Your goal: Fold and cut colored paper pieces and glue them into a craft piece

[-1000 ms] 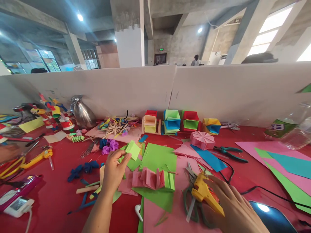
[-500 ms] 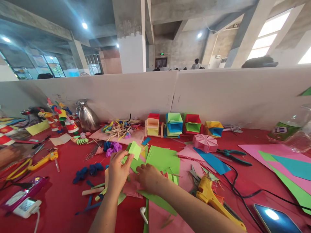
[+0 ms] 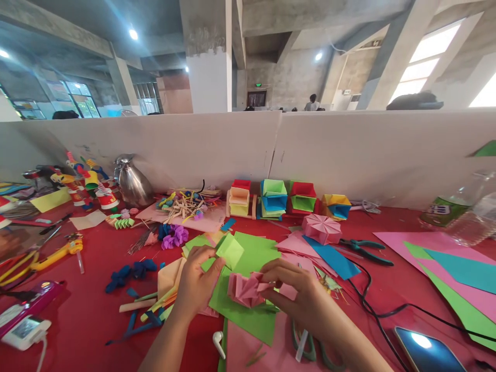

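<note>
Between the thumb and fingers of my left hand (image 3: pixel 201 274) is a small folded piece of light green paper (image 3: pixel 231 251), tilted upward. My right hand (image 3: pixel 289 284) pinches a pleated pink paper piece (image 3: pixel 246 290) by its right end, just above green paper sheets (image 3: pixel 253 324). The two pieces are close together but held separately. Under my right wrist, green looped handles (image 3: pixel 305 351) and a clear glue stick (image 3: pixel 301 345) are partly covered. Cream and yellow paper strips (image 3: pixel 168 281) lie left of my left wrist.
Colourful folded paper boxes (image 3: pixel 274 199) and a pink octagonal paper piece (image 3: pixel 321 228) stand behind. Pliers (image 3: pixel 366 250), a black cable (image 3: pixel 372 292) and a phone (image 3: pixel 426 349) lie right. A steel jug (image 3: pixel 134 183), yellow glue gun (image 3: pixel 62 253) and white earphone (image 3: pixel 219 343) are left.
My right hand has moved right and lifted, and the pleated pink paper piece is now in it. My left hand has shifted slightly right with the green paper. The right-hand yellow tool no longer shows.
</note>
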Tool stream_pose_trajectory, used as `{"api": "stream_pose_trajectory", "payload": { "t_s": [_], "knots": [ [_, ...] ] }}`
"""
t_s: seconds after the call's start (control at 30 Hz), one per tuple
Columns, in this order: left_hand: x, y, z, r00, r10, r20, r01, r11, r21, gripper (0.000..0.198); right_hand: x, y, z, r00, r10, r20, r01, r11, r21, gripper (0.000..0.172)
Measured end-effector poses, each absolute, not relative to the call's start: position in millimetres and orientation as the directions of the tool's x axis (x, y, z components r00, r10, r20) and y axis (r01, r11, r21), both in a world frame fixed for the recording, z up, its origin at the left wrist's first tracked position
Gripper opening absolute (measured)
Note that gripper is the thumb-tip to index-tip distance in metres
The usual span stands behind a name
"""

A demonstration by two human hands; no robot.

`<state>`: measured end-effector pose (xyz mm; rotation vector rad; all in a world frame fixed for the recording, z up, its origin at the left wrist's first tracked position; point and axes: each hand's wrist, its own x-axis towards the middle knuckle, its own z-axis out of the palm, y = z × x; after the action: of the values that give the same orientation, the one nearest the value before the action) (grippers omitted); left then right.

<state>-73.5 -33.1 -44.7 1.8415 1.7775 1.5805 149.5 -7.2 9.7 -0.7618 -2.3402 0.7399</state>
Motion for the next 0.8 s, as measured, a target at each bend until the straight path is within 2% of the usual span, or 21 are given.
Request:
{"api": "stream_pose_trajectory", "payload": {
  "t_s": [0.1, 0.2, 0.37, 0.47, 0.57, 0.67, 0.8],
  "knots": [
    [-57, -39, -43, -0.140, 0.852, 0.504, 0.563, -0.350, 0.749, 0.012, 164, -15, 14, -0.676, 0.658, 0.332, 0.232, 0.618, -0.751, 0.014],
    [-46, -46, -41, 0.040, 0.901, 0.431, 0.516, -0.388, 0.764, 0.013, 172, -22, 13, -0.620, 0.721, 0.311, 0.226, 0.543, -0.808, 0.026],
    [-39, -54, -37, 0.197, 0.891, 0.408, 0.507, -0.449, 0.736, 0.015, 181, -33, 7, -0.611, 0.788, 0.073, 0.374, 0.369, -0.851, 0.012],
    [-38, -57, -34, 0.243, 0.872, 0.425, 0.500, -0.488, 0.715, 0.019, 182, -38, 9, -0.605, 0.796, -0.014, 0.441, 0.321, -0.838, 0.014],
    [-36, -59, -32, 0.274, 0.855, 0.440, 0.509, -0.518, 0.687, 0.021, 180, -42, 10, -0.636, 0.771, 0.028, 0.441, 0.393, -0.807, 0.018],
    [-35, -60, -31, 0.292, 0.840, 0.456, 0.532, -0.540, 0.653, 0.020, 178, -44, 10, -0.676, 0.725, 0.132, 0.363, 0.483, -0.796, 0.022],
    [-33, -61, -31, 0.310, 0.825, 0.472, 0.555, -0.560, 0.615, 0.012, 179, -45, 8, -0.626, 0.740, 0.245, 0.353, 0.549, -0.757, 0.019]
  ]
}}
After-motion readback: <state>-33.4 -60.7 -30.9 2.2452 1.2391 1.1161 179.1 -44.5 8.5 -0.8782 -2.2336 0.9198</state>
